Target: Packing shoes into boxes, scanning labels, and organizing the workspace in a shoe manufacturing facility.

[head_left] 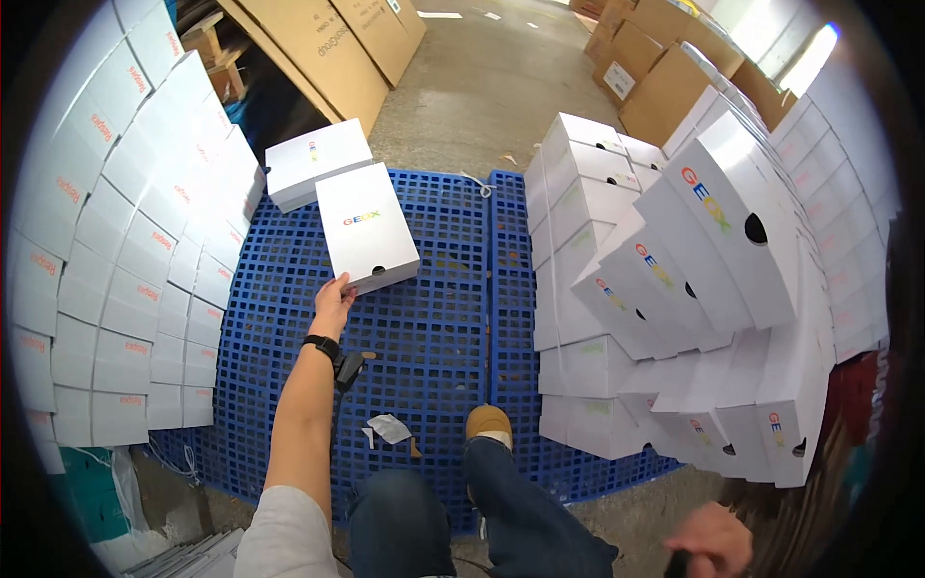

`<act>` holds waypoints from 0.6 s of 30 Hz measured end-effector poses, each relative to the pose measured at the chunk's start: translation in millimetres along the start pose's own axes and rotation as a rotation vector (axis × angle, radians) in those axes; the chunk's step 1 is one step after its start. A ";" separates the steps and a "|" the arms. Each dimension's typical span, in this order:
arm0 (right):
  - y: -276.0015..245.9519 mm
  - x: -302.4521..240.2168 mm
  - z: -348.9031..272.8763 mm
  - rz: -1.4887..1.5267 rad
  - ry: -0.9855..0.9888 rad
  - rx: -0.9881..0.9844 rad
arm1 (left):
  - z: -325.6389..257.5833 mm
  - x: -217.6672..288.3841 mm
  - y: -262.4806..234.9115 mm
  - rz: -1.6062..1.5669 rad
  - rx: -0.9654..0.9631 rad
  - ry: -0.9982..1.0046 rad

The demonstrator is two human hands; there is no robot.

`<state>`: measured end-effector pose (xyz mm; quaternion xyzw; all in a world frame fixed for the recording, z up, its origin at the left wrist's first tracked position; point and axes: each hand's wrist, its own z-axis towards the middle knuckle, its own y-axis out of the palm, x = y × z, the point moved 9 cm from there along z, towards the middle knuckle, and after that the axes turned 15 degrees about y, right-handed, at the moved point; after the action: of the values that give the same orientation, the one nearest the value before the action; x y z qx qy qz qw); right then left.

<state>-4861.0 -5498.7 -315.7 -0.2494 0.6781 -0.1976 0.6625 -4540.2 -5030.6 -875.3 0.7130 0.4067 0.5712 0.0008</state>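
Observation:
My left hand [333, 297] grips the near left corner of a white shoebox [367, 234], its thumb at the box's front edge. This box has coloured lettering on its lid and a dark finger hole at its near end. Behind it and to the left lies a second white shoebox [319, 166], and the two stand close together. Both rest on a blue plastic pallet [445, 318]. At the lower right, away from the boxes, my right hand [711, 539] is smeared by motion. A dark thing shows beside its fingers, too unclear to name.
Tall stacks of white shoeboxes [135, 250] line the left side. More shoeboxes [732, 241] are piled on the right, several tilted. Brown cartons [318, 58] stand at the back left, others [660, 91] at the back right. Paper scraps [389, 428] lie near my shoe [488, 421].

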 end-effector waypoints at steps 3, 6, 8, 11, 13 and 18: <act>42.0 34.0 31.3 -0.023 0.219 -0.047 | -29.9 -19.7 28.6 -0.154 -0.018 0.037; 77.8 64.1 59.8 0.241 0.228 -0.221 | -48.6 30.0 -20.5 0.262 -0.172 0.401; 98.6 56.5 84.1 0.204 0.220 -0.184 | -83.0 37.3 -36.7 0.201 -0.287 0.431; 92.0 29.5 87.5 0.169 0.081 -0.139 | -177.0 77.2 -1.3 -0.222 -0.217 0.214; 93.7 -0.3 82.8 0.200 -0.070 -0.160 | -218.6 142.6 7.9 -0.278 -0.329 0.289; 70.3 -43.6 64.9 0.086 -0.271 0.073 | -314.9 259.8 122.0 -0.352 -0.591 0.346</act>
<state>-4801.8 -5412.4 -325.7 -0.2202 0.5849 -0.1581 0.7645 -4722.0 -5107.3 -497.7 0.4944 0.3349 0.7667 0.2358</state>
